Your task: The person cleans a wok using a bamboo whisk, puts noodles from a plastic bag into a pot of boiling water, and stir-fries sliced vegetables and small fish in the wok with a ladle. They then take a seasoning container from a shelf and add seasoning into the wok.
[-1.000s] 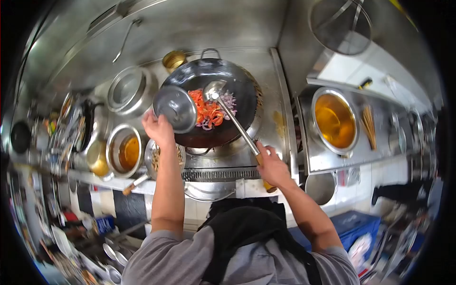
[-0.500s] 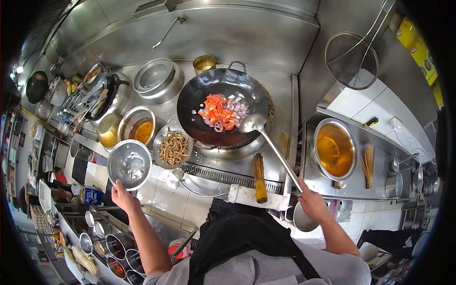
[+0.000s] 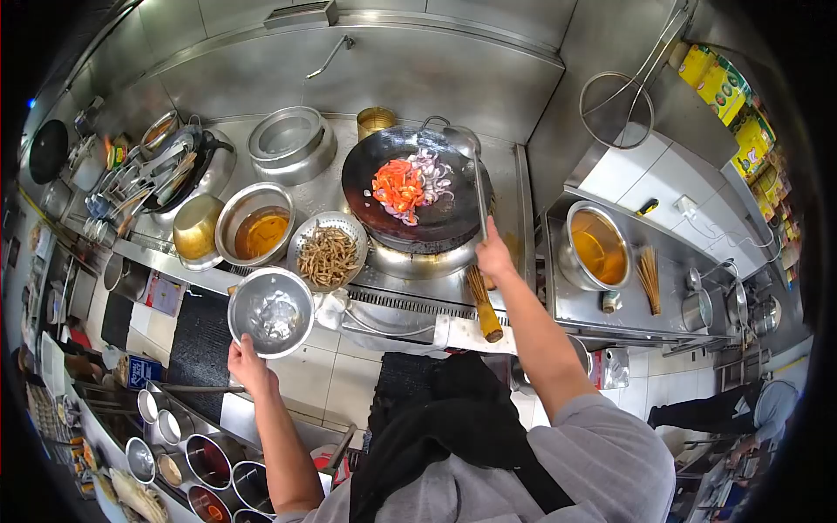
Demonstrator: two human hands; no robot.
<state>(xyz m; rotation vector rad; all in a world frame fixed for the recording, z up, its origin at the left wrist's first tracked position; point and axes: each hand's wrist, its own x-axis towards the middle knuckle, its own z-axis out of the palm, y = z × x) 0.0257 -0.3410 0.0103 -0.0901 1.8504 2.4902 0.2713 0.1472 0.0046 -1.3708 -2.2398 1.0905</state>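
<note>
My left hand [image 3: 253, 368] grips the near rim of a steel bowl [image 3: 271, 305], which looks bare inside. It hangs in front of the stove edge. My right hand [image 3: 495, 254] is closed around the handle of a ladle [image 3: 481, 196]. The ladle's head is at the far right rim of a black wok [image 3: 362, 166]; whether it touches the rim I cannot tell. Red-orange vegetable pieces [image 3: 397, 187] and chopped purple onion [image 3: 432, 174] lie inside the wok. Near my left hand, a perforated bowl [image 3: 302, 228] holds brown fried strips [image 3: 327, 255].
A bowl of amber liquid [image 3: 228, 222] stands left of the strips; a larger one [image 3: 575, 261] is on the right counter. A bamboo brush [image 3: 486, 305] lies on the stove's front edge. A wire strainer [image 3: 652, 118] hangs upper right. Another person [image 3: 706, 417] is at far right.
My right hand has swung the ladle from the wok's near right side up to its far right rim. The bowl in my left hand appears slightly further right, and the whole view has shifted.
</note>
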